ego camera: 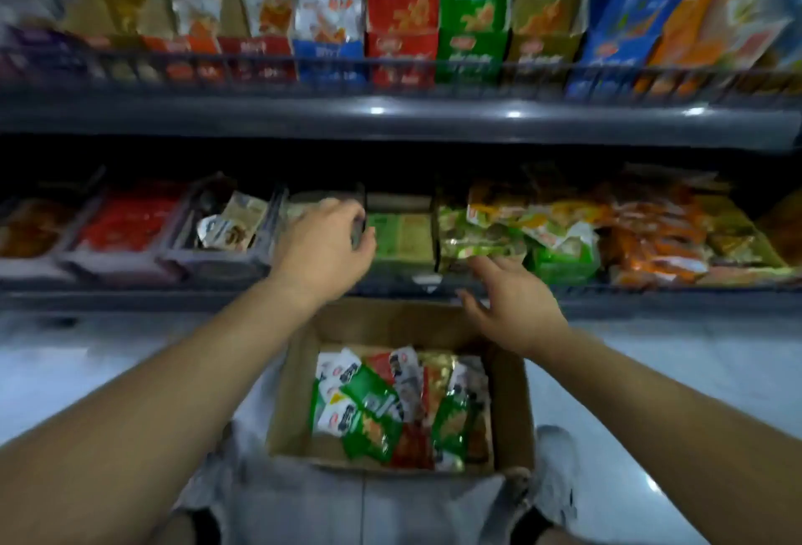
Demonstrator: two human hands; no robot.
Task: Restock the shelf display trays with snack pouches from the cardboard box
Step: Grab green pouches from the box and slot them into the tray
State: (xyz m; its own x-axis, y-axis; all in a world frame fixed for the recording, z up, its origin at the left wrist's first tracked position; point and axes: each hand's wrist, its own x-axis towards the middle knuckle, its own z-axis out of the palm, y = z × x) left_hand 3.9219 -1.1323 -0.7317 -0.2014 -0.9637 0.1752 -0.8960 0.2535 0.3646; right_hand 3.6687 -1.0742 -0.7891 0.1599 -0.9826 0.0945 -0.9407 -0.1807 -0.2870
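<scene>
The person is crouching in front of the lower shelf [390, 297], and the box [299, 392] is sitting on the lap, just below both hands, so that each pouch needs only a short lift to the trays. The pouches [390, 410] in the box are lying loose and mixed, green, red and white ones together, and many are still waiting there.

The left hand [323, 245] is reaching over the shelf edge, into the tray [321, 199] directly under its fingers. Its fingers are curling down and closed together, as if they are pressing or placing something, but the picture is blurred and the hand is covering that spot, so it is not possible to tell whether it is gripping a pouch.

The right hand [510, 305] is hovering just over the far rim of the box, near the shelf edge. It is open, with the fingers spread and nothing between them. It seems to be getting ready, either to steady the green pile [481, 236] just beyond its fingertips or to go down for the next pouch.

Between the two hands, a little further back, the flat green packs [401, 236] are standing in neat order. To the left of the left hand, one grey tray [217, 258] is holding only a few pale packs, so it probably needs filling too. The restocking seems to be in the middle.
</scene>
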